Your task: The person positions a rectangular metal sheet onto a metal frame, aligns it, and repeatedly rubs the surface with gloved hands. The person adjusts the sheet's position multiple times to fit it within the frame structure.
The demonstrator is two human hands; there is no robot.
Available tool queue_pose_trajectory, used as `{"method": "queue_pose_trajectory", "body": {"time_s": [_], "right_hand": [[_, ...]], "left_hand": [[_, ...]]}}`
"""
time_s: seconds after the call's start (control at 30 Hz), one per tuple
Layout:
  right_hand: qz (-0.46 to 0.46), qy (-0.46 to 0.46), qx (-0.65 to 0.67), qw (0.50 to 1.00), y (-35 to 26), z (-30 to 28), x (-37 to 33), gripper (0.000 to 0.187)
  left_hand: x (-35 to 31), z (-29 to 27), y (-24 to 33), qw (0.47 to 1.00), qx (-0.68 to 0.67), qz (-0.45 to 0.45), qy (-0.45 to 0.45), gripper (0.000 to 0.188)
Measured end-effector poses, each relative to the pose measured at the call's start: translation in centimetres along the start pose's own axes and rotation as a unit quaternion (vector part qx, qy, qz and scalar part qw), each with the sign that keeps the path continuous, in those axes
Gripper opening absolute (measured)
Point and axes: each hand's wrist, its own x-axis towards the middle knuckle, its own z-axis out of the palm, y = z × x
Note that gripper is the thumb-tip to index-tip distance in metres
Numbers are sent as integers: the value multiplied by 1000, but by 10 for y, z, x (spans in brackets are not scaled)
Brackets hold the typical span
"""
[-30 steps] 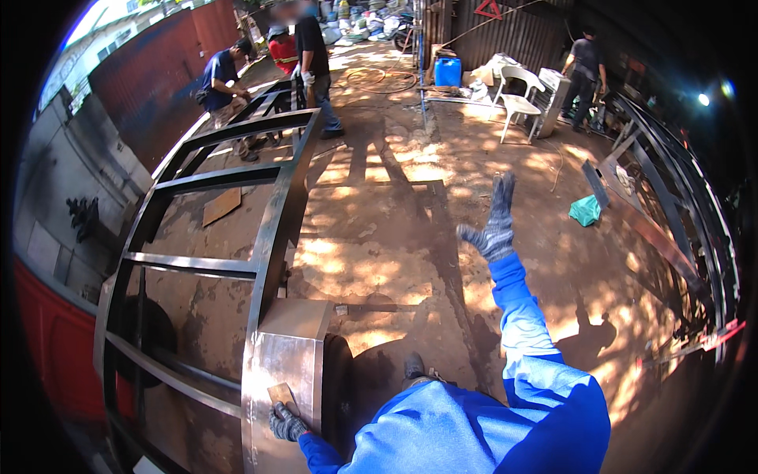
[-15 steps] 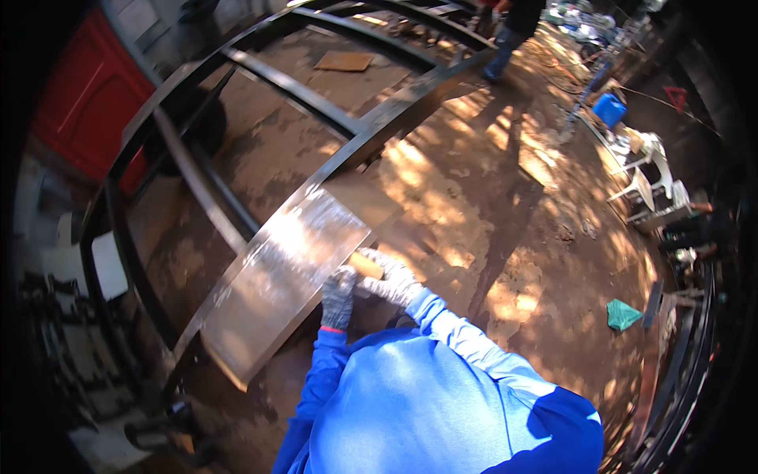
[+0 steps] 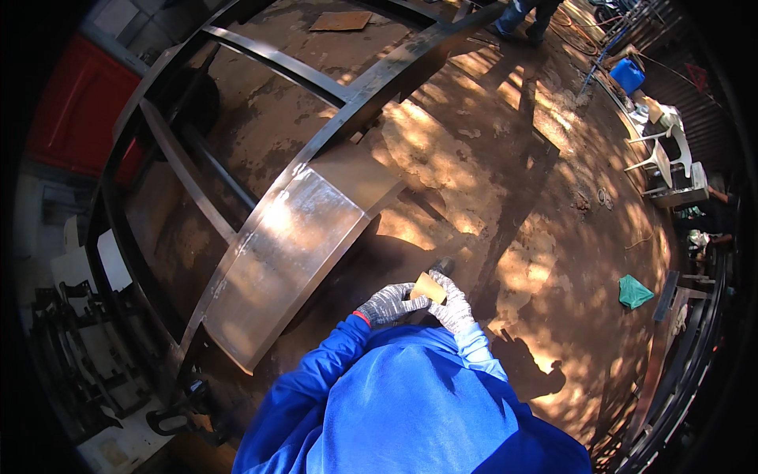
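A small tan piece, flat and stiff like folded sandpaper, is held in front of my chest. My left hand, in a grey knitted glove with a red cuff edge, is closed on its left side. My right hand, in a matching glove, grips its right side. Both hands are apart from the bare metal panel, which lies ahead and to the left. The panel is fixed to a large dark metal frame with crossbars. Its surface shows shiny, whitish patches near the far end.
A red panel stands at the far left. White plastic chairs and a blue container are along the right side. A green cloth or bag lies on the ground. Another person's legs are at the back.
My hands have moved away from the panel's edge, to the right and closer to my body, still with the tan piece. The view has shifted slightly.
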Motion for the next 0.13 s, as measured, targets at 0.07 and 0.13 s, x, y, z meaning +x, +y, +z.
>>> {"method": "queue_pose_trajectory", "body": {"time_s": [0.07, 0.13], "right_hand": [[0, -2, -49, 999, 10, -29, 7, 76], [-32, -14, -89, 995, 29, -56, 20, 88]], "left_hand": [[31, 15, 18, 996, -54, -64, -21, 43], [77, 14, 18, 996, 45, -67, -38, 46]]}}
